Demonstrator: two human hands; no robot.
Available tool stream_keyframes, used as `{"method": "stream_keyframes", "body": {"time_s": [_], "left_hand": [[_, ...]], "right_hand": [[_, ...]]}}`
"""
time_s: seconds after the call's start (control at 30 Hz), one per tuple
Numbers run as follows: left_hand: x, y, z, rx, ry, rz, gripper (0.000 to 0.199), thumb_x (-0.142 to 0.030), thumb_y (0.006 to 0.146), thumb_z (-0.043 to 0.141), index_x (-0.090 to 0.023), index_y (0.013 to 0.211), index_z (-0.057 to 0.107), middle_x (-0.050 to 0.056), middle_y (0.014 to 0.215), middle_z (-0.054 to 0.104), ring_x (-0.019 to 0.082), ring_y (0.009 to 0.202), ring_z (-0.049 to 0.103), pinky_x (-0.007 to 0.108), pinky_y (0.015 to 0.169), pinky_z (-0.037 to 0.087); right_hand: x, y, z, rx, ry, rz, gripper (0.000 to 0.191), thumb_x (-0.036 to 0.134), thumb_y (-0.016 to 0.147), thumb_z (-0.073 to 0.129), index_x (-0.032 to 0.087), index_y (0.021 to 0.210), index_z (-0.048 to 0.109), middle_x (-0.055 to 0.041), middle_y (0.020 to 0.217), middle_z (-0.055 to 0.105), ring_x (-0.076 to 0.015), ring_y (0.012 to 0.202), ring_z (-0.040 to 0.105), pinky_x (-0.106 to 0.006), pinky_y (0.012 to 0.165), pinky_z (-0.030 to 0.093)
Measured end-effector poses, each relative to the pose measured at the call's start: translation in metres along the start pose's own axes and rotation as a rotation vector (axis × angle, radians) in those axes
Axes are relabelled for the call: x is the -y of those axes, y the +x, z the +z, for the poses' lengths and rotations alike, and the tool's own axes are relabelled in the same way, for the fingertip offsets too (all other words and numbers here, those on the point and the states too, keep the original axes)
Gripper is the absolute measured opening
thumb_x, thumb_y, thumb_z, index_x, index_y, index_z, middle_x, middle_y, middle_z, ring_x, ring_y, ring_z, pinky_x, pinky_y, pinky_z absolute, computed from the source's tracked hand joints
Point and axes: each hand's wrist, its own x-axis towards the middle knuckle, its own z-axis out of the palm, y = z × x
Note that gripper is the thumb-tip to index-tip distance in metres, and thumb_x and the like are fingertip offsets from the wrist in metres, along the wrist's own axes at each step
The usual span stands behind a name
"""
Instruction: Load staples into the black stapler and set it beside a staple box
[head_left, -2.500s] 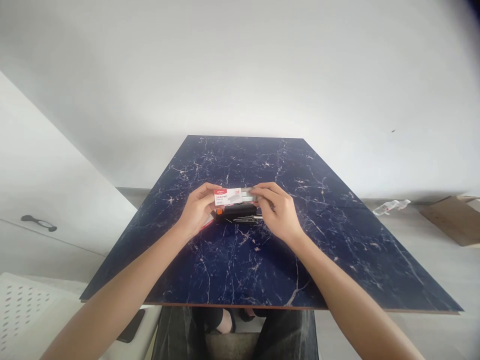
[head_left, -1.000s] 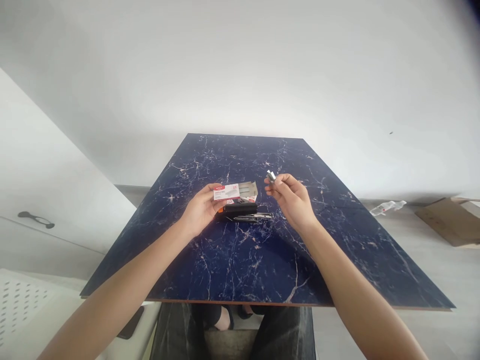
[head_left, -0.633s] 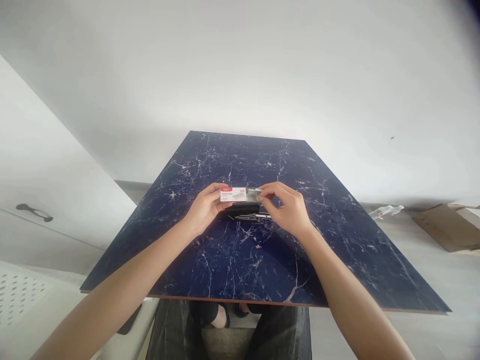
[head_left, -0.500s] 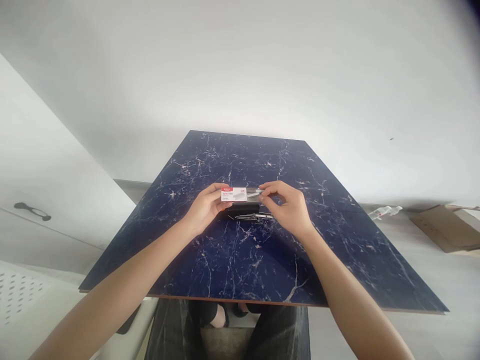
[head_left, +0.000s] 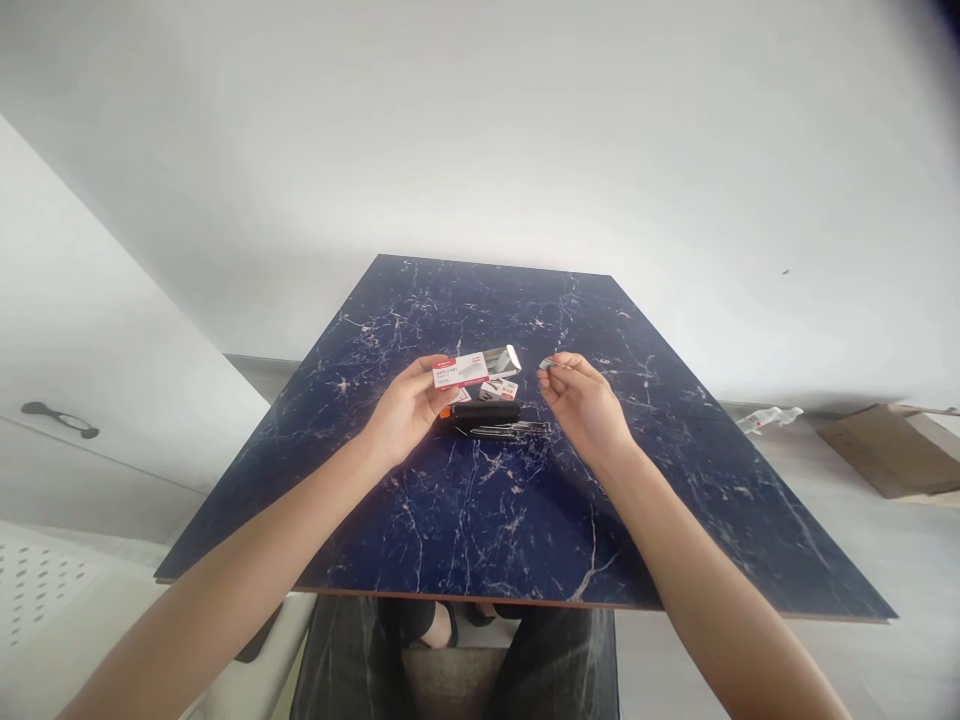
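My left hand (head_left: 409,408) is closed around a white and red staple box (head_left: 459,372), whose grey inner tray (head_left: 501,361) sticks out to the right. To the right of the box and apart from it, my right hand (head_left: 581,405) pinches a small strip of staples (head_left: 546,364), silvery grey. Below the box lies a black stapler (head_left: 487,412) with an orange part at its left end; its metal magazine (head_left: 517,429) shows along the near side. Behind the stapler, another small white and red box (head_left: 498,391) rests on the table, partly hidden.
The dark blue marbled table (head_left: 480,540) stands against a white wall. A cardboard box (head_left: 889,450) and a crumpled clear plastic item (head_left: 770,419) are on the floor at right. A white cabinet with a dark handle (head_left: 60,418) stands at left.
My right hand has drawn away from the box to the right, with the staple strip in its fingers. The box has risen and tilted slightly, uncovering the small box behind the stapler.
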Motion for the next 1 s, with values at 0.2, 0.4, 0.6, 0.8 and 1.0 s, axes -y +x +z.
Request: {"method": "stream_keyframes", "body": {"time_s": [0.2,0.4,0.6,0.8,1.0], "left_hand": [[0.002,0.001,-0.001,-0.002,0.105,0.054,0.011,-0.013,0.088,0.069,-0.017,0.098,0.07,0.01,0.113,0.073,0.02,0.104,0.073,0.018,0.073,0.063],[0.002,0.001,0.001,0.02,0.158,0.081,0.011,-0.015,0.087,0.071,-0.019,0.098,0.07,0.008,0.11,0.074,0.02,0.103,0.072,0.021,0.077,0.063],[0.007,-0.006,0.008,0.086,0.318,0.063,0.013,-0.022,0.088,0.072,-0.018,0.1,0.071,0.008,0.108,0.074,0.02,0.102,0.072,0.023,0.079,0.063],[0.007,-0.008,0.009,0.104,0.379,0.061,0.015,-0.023,0.088,0.072,-0.018,0.103,0.072,0.009,0.112,0.074,0.02,0.102,0.071,0.02,0.075,0.063],[0.006,-0.004,0.006,0.05,0.27,-0.003,0.014,-0.018,0.087,0.073,-0.016,0.101,0.071,0.011,0.108,0.075,0.02,0.099,0.073,0.019,0.071,0.063]], "right_hand": [[0.004,-0.003,0.009,-0.045,0.072,0.096,0.019,0.032,0.078,0.078,0.021,0.089,0.067,-0.004,0.094,0.063,-0.0143,0.081,0.062,-0.026,0.069,0.057],[0.005,-0.011,0.012,0.015,-0.29,0.043,0.024,0.044,0.084,0.073,0.022,0.086,0.064,0.0056,0.065,0.04,-0.0087,0.052,0.032,-0.024,0.044,0.028],[0.002,-0.026,0.018,0.043,-1.043,-0.615,0.023,0.041,0.09,0.068,0.022,0.101,0.074,0.0024,0.062,0.051,-0.0119,0.056,0.039,-0.028,0.058,0.036],[-0.007,-0.021,0.013,0.133,-1.081,-0.669,0.021,0.041,0.093,0.065,0.027,0.096,0.08,-0.0037,0.07,0.062,-0.017,0.063,0.051,-0.03,0.061,0.036],[-0.001,-0.02,0.012,0.082,-1.015,-0.571,0.02,0.044,0.088,0.069,0.027,0.093,0.077,-0.0013,0.065,0.055,-0.017,0.061,0.045,-0.031,0.061,0.035]]}}
